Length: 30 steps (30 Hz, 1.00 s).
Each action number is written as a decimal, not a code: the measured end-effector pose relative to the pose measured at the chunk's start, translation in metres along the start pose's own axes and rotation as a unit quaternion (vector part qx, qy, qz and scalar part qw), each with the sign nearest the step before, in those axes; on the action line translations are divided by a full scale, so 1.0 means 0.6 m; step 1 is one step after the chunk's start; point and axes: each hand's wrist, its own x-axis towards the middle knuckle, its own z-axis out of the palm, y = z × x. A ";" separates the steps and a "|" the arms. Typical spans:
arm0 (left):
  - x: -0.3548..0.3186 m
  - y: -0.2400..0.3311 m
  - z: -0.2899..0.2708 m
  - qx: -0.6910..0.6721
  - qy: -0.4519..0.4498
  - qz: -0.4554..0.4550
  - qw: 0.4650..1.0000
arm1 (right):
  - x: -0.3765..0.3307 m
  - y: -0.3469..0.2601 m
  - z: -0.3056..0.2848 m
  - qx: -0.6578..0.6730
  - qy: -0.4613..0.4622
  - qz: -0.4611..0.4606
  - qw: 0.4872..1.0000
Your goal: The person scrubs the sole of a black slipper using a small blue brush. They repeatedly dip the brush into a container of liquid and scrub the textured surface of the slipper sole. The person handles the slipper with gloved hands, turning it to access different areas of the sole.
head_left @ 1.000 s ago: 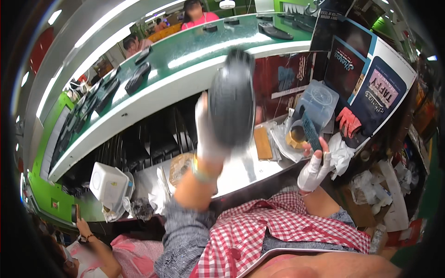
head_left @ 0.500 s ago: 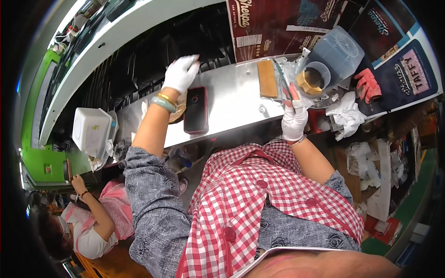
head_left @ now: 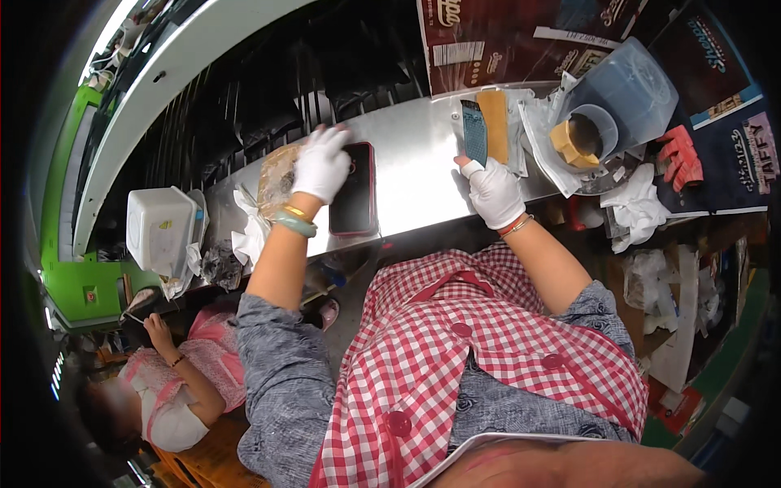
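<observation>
My white-gloved left hand rests spread flat on the black rectangular phone with red edging, mid-frame on the steel counter. My gloved right hand pinches a dark flat card, upper right.

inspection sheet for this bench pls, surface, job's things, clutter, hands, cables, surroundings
surface: metal bench top, bare in the middle.
job's things: dark phone with red edge lying flat; small dark card beside a tan strip.
clutter: white tissues, clear plastic tub, yellow block, white box, red glove.
hands: left hand, gloved, rests on the phone's edge; right hand, gloved, touches the card, grip unclear.
cables: nothing seen.
surroundings: seated person at lower left; dark printed cartons behind.
</observation>
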 end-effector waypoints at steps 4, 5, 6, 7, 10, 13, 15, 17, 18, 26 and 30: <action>0.031 0.075 0.044 0.048 -0.037 0.025 0.998 | -0.003 -0.008 -0.009 -0.008 -0.037 0.027 0.999; 0.034 0.081 0.047 0.059 -0.039 0.027 0.997 | -0.002 -0.010 -0.008 -0.008 -0.048 0.040 0.998; 0.036 0.086 0.049 0.069 -0.041 0.030 0.996 | -0.002 -0.013 -0.008 -0.003 -0.052 0.044 0.998; 0.039 0.087 0.048 0.078 -0.047 0.029 0.995 | -0.002 -0.016 -0.008 0.002 -0.055 0.049 0.997; 0.026 0.083 0.037 0.100 -0.021 0.059 0.993 | -0.003 -0.026 -0.012 0.002 -0.059 0.042 0.997; 0.016 0.082 0.031 0.116 -0.012 0.081 0.990 | -0.005 -0.032 -0.016 -0.002 -0.074 0.045 0.996; 0.012 0.083 0.028 0.127 -0.016 0.098 0.987 | -0.005 -0.033 -0.016 0.000 -0.074 0.042 0.996; 0.012 0.085 0.026 0.144 -0.027 0.100 0.984 | -0.004 -0.033 -0.014 0.002 -0.054 0.026 0.998; 0.015 0.086 0.027 0.146 -0.007 0.115 0.983 | -0.003 -0.029 -0.008 0.007 -0.056 0.031 0.998; 0.018 0.088 0.021 0.157 -0.014 0.120 0.980 | -0.006 -0.029 -0.007 -0.006 -0.057 0.028 0.998; 0.014 0.090 0.019 0.156 -0.037 0.108 0.981 | -0.004 -0.031 -0.009 0.001 -0.041 0.019 0.999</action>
